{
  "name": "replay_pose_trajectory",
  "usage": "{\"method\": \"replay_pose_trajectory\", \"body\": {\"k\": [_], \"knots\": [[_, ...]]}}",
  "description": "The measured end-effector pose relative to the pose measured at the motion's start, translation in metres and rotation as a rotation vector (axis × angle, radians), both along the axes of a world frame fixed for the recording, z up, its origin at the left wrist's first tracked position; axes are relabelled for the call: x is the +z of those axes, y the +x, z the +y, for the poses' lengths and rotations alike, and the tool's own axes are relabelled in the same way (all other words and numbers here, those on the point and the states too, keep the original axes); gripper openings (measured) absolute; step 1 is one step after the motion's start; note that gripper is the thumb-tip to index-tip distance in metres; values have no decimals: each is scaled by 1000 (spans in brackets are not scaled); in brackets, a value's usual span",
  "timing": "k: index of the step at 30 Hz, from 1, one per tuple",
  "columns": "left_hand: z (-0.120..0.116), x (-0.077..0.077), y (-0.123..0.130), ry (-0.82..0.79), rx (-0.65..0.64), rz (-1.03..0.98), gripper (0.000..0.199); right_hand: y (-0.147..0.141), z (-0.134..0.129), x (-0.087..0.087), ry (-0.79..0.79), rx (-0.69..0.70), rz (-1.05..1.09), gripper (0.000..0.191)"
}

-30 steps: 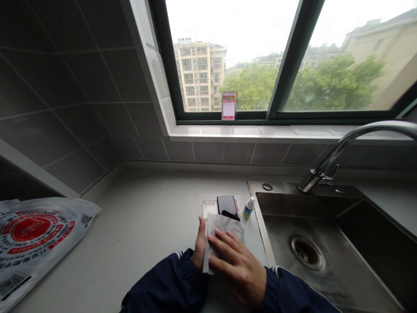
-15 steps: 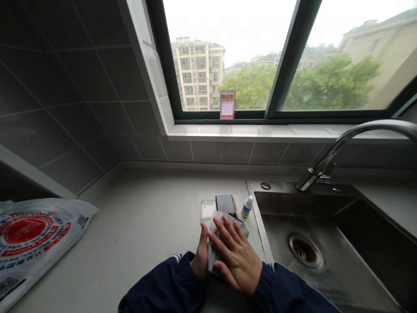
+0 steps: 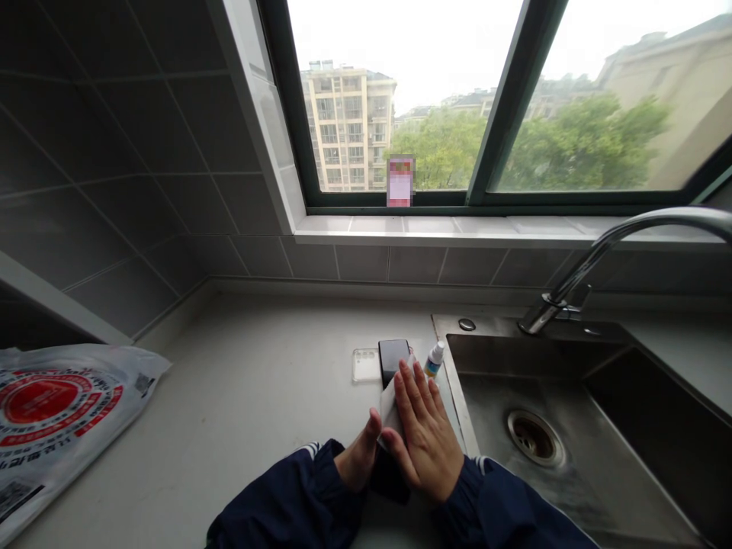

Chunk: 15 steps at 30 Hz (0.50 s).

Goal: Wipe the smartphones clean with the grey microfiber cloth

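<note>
My left hand point(image 3: 359, 457) is around the left side of a dark flat object point(image 3: 390, 474), thumb up and the other fingers hidden below. Flat over that object lies my right hand point(image 3: 428, 438), fingers stretched out, with a white tissue point(image 3: 390, 412) under its palm. Behind the hands, a dark-screened phone point(image 3: 393, 357) rests on the counter, its near end partly covered by the right fingers. A clear phone case point(image 3: 365, 365) lies to its left. On its right stands a small white bottle point(image 3: 435, 358) with a blue and yellow label.
On the right is a steel sink point(image 3: 495, 362) with a curved faucet point(image 3: 595, 255). A white plastic bag point(image 3: 103, 389) with red print lies at the far left of the pale counter point(image 3: 229, 389). A tiled wall and window are behind.
The tissue has shifted right with my right hand and shows less. More of the dark object's near end is visible. My left hand has moved slightly right.
</note>
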<state>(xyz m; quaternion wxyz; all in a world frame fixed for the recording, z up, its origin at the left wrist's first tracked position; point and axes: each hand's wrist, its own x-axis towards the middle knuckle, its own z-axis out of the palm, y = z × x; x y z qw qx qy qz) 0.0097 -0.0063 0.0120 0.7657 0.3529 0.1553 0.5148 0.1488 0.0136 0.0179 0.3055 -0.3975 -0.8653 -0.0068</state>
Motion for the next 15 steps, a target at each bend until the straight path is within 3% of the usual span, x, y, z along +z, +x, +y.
{"method": "replay_pose_trajectory", "body": {"k": [3, 10, 15], "knots": [[0, 0, -2, -15, 10, 11, 54, 0, 0, -3, -18, -26, 27, 73], [9, -7, 4, -34, 51, -140, 64, -3, -5, -10, -95, -30, -23, 71], [12, 0, 0, -187, 77, -237, 69, -7, -14, -15, -140, 70, -48, 73]]}}
